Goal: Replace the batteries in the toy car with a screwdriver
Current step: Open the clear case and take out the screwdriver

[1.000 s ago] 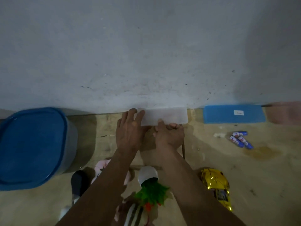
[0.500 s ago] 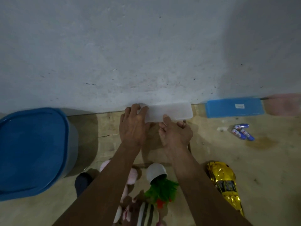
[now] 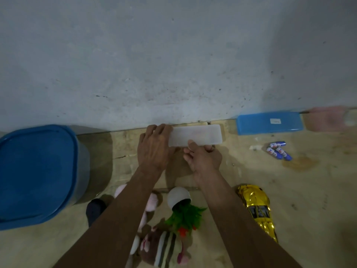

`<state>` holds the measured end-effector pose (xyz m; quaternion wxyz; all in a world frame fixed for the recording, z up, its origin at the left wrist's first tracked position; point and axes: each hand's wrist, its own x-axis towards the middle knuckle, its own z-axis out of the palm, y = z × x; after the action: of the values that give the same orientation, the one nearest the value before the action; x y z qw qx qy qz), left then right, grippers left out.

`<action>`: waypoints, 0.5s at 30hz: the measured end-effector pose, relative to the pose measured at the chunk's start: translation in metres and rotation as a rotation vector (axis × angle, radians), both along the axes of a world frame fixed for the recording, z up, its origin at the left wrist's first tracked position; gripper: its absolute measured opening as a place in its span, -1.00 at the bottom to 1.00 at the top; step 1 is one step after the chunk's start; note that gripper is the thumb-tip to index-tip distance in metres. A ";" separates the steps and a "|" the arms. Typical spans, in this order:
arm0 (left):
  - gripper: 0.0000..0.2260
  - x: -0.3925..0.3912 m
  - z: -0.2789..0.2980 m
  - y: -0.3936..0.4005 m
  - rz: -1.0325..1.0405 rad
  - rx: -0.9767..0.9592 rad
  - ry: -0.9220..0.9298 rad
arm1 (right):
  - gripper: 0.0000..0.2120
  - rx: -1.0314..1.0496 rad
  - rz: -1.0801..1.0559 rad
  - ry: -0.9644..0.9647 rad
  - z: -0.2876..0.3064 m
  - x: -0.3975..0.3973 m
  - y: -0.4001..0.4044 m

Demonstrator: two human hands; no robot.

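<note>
A large blue lidded bin [image 3: 36, 171] stands at the far left against the wall [image 3: 173, 55]. A flat blue case [image 3: 269, 123] lies at the far right along the wall base. At centre, a translucent white box [image 3: 195, 135] sits at the wall. The left hand [image 3: 154, 149] covers its left end, fingers curled over the far edge. The right hand [image 3: 202, 159] holds its near edge, thumb on top and fingers tucked beneath. Both hands grip the box.

The yellow toy car [image 3: 257, 208] lies near right on the floor [image 3: 309, 190], untouched and well apart from the hands. The batteries [image 3: 278, 150] lie at right, between the car and the blue case. No screwdriver is visible; it is probably inside the box.

Procedure, as judged: the step in hand is opening the box.
1. Hold the left end steady against the floor.
2. Lift the lid at the near edge with the right thumb and fingers, evenly, so the contents do not spill.

A tipped white pot with green plant [image 3: 181, 206] and soft toys [image 3: 160, 248] lie near; keep the forearms off them.
</note>
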<state>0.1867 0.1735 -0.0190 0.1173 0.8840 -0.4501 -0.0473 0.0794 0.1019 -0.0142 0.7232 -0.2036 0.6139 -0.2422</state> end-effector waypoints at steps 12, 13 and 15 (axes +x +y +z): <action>-0.40 0.001 0.005 -0.005 -0.006 0.005 0.020 | -0.48 -0.034 0.027 -0.033 0.033 0.011 -0.019; -0.39 -0.001 0.003 -0.004 0.011 0.003 0.010 | -0.47 -0.041 0.032 -0.028 0.037 0.012 -0.020; -0.30 -0.006 0.000 0.000 0.065 -0.017 -0.007 | -0.48 -0.048 0.029 0.001 0.040 0.011 -0.020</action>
<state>0.1811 0.1731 -0.0186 0.1248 0.8972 -0.4221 -0.0363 0.0901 0.0817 0.0262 0.7213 -0.2299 0.6052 -0.2462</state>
